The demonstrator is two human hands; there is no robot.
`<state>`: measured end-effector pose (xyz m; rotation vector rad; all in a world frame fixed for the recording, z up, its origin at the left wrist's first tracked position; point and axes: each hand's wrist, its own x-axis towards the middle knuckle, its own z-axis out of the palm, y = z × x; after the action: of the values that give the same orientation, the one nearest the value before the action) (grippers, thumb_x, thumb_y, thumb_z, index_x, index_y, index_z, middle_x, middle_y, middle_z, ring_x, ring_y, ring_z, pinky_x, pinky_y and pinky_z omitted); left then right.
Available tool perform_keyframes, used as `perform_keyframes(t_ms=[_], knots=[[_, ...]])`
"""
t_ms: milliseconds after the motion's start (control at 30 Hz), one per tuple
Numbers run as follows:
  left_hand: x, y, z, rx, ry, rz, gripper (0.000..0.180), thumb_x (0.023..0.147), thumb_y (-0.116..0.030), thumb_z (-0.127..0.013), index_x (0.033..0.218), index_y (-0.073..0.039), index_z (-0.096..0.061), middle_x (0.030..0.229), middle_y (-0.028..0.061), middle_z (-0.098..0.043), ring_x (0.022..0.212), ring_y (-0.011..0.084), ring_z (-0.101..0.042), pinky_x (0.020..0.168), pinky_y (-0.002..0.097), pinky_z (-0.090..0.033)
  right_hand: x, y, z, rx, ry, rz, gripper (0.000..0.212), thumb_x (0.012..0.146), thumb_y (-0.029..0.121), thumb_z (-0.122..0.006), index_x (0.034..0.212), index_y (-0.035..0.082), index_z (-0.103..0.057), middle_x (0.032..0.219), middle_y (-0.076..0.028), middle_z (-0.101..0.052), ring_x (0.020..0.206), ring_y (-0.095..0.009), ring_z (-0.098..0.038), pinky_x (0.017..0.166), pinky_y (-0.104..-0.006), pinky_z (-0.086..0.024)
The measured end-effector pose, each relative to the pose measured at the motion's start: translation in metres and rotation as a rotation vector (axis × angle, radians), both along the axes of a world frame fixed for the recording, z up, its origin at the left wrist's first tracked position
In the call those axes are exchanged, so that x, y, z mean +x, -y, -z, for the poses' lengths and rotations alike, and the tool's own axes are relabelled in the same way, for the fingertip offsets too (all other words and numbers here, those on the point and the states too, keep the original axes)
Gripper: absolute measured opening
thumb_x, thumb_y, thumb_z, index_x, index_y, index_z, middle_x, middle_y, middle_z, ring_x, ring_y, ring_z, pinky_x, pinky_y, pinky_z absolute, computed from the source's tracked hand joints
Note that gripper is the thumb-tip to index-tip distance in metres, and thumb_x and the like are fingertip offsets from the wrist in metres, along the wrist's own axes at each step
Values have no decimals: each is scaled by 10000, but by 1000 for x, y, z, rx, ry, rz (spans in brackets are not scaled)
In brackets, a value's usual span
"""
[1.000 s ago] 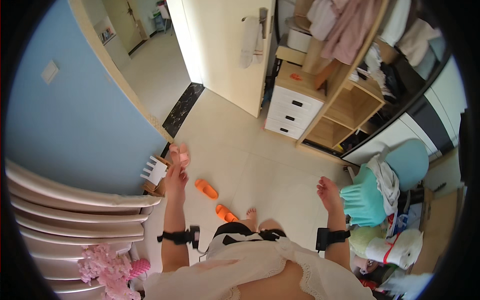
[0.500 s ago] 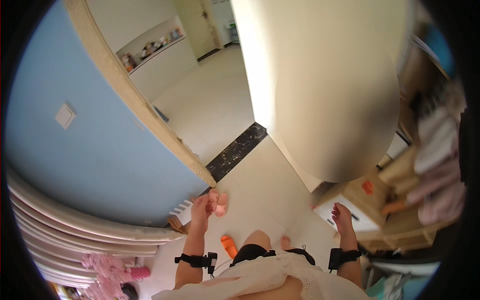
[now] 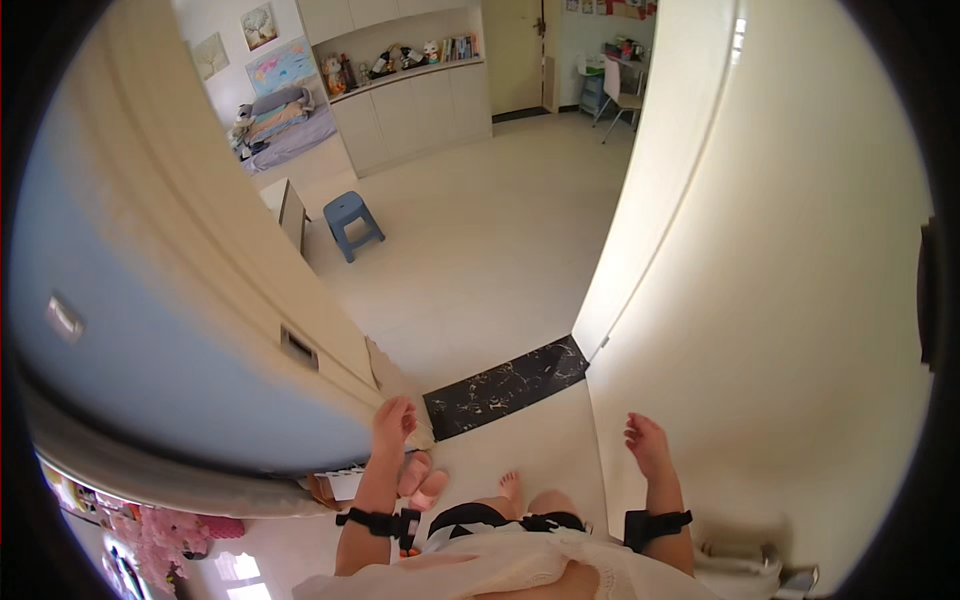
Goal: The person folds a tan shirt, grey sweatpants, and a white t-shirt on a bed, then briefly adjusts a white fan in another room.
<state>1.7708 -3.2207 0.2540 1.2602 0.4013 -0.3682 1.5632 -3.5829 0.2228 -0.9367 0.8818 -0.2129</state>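
My left hand [image 3: 394, 426] is raised in front of the door frame [image 3: 315, 300], just above a pair of pink slippers [image 3: 424, 482]. Its fingers are loosely bent, with nothing visible in them. My right hand [image 3: 649, 446] hovers before the pale open door [image 3: 780, 330], apart from it. Its fingers are half curled and slightly spread, holding nothing. Each forearm wears a black strap with a small device. Between the hands, one bare foot [image 3: 511, 488] shows on the floor, short of the black marbled threshold [image 3: 508, 386].
Beyond the doorway stands a blue stool [image 3: 352, 222] beside a low white unit [image 3: 290, 215]. A long white cabinet [image 3: 420, 112] with ornaments and books lines the far wall. At the right back is a white chair [image 3: 618, 95]. Pink flowers [image 3: 155, 535] are at lower left.
My view has turned right and come closer to the doorway; the room beyond shows more fully. The shelves on the right have left view. Both hands stay raised and empty.
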Motion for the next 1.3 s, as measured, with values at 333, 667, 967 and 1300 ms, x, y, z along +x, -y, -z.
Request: perform_keyframes(t_ms=[333,667,967,1300], knots=[[307,132,6,-9,127,-54,120,819,-212,-546,825,-95,-524,717,-2,-533,598,64,-483,532,198,-391,308,180,67,126,-50,-7,176,810,223,-518,902,85,-575,706,20,-508,603,-87,-464,522,-213,-364],[510,111,-31,23,152,-484,144,817,-226,-548,842,-86,-523,707,-7,-528,573,55,-479,526,189,-398,745,211,2,-13,-2,-456,147,819,238,-517,892,134,-591,739,43,-537,622,-49,-463,538,-199,-363],[763,84,-1,-91,1,-640,153,809,-233,-551,863,-94,-522,720,-18,-525,563,52,-477,508,193,-403,1000,202,16,88,-45,-473,146,809,252,-529,884,145,-594,724,70,-526,615,-37,-468,536,-187,-357],[976,116,-42,-31,146,-546,168,823,-241,-533,876,-82,-520,736,-12,-527,582,50,-474,547,180,-396,1194,242,30,217,-35,-368,143,809,255,-531,881,151,-597,712,85,-528,603,-25,-462,530,-174,-349]])
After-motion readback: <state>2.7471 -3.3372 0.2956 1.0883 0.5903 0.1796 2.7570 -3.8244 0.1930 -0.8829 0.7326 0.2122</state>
